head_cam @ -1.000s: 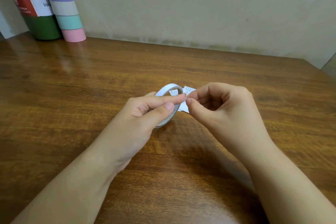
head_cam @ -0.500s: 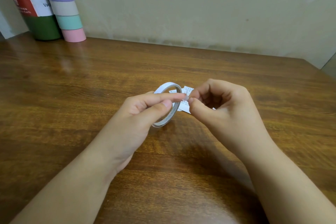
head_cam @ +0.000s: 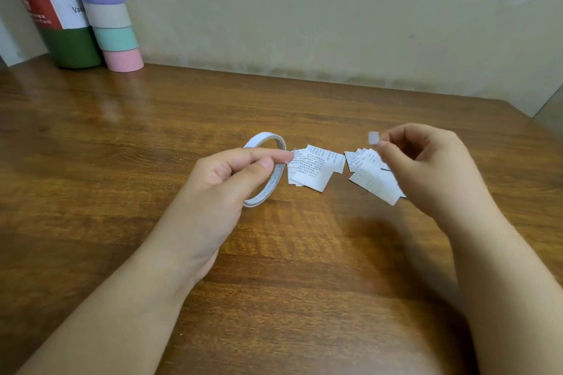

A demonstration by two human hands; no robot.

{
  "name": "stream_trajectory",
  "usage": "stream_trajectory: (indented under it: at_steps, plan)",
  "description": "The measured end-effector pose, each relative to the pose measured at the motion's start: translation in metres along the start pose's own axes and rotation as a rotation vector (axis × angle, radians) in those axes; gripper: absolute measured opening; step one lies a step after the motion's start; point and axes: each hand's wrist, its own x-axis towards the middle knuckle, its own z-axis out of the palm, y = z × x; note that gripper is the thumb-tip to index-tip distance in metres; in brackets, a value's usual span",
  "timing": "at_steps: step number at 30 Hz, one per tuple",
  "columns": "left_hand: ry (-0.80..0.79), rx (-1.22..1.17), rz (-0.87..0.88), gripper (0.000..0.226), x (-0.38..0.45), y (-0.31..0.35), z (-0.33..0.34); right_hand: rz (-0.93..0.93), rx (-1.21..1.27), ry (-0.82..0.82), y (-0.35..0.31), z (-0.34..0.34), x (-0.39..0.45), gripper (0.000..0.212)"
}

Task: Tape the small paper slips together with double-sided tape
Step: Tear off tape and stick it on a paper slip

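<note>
Step in hand, by my reading: tape piece torn free. Right hand [head_cam: 426, 167] pinches a small tape piece [head_cam: 373, 137] above the right slip pile [head_cam: 376, 181]. Left hand [head_cam: 231, 173] clamps fingers on the tape roll [head_cam: 264, 173], just left of the left slip pile [head_cam: 310, 169]. Next: press piece flat onto one slip, squarely. Wooden worktop [head_cam: 152, 137]; plain wall [head_cam: 304, 9] behind; green bottle [head_cam: 58, 24] and banded tube [head_cam: 109, 18] far left of roll.

One camera on my head looks forward and down, close over the table [head_cam: 122, 143], wall [head_cam: 304, 9] at twelve o'clock.
</note>
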Motion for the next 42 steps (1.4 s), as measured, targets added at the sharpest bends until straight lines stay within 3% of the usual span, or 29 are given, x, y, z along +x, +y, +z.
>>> stream_trajectory:
  at_steps: [5, 13, 16, 21, 25, 29, 32, 36, 39, 42]
  plan:
    - [0.091, 0.062, 0.041, 0.032, 0.001, -0.002, 0.000, 0.179, -0.220, -0.019, 0.028, -0.007, 0.018, 0.018]
    - [0.164, 0.309, 0.137, 0.049, 0.005, -0.014, -0.006, 0.233, -0.145, 0.043, 0.045, -0.001, 0.023, 0.003]
    - [0.205, 0.354, 0.164, 0.049, 0.004, -0.014, -0.006, 0.220, -0.112, 0.046, 0.046, 0.001, 0.022, 0.012]
    - [0.207, 0.319, 0.219, 0.058, 0.005, -0.012, -0.008, 0.130, -0.083, 0.061, 0.034, 0.004, 0.015, 0.020]
    - [0.105, 0.247, 0.224, 0.066, 0.004, -0.010, -0.009, -0.063, -0.086, -0.107, 0.021, 0.022, 0.003, 0.014]
    - [0.085, 0.216, 0.203, 0.065, 0.005, -0.012, -0.010, -0.237, -0.349, -0.295, 0.013, 0.048, 0.001, 0.043]
    - [0.070, 0.240, 0.205, 0.062, 0.006, -0.013, -0.010, -0.250, -0.477, -0.291, 0.015, 0.060, 0.007, 0.057]
    - [0.063, 0.269, 0.170, 0.054, 0.007, -0.017, -0.011, -0.225, -0.428, -0.262, 0.017, 0.062, 0.012, 0.062]
    - [0.059, 0.296, 0.147, 0.045, 0.007, -0.017, -0.010, -0.255, -0.291, -0.193, 0.016, 0.061, 0.010, 0.054]
    - [0.073, 0.299, 0.120, 0.042, 0.007, -0.018, -0.010, -0.226, -0.159, -0.112, 0.012, 0.054, 0.008, 0.018]
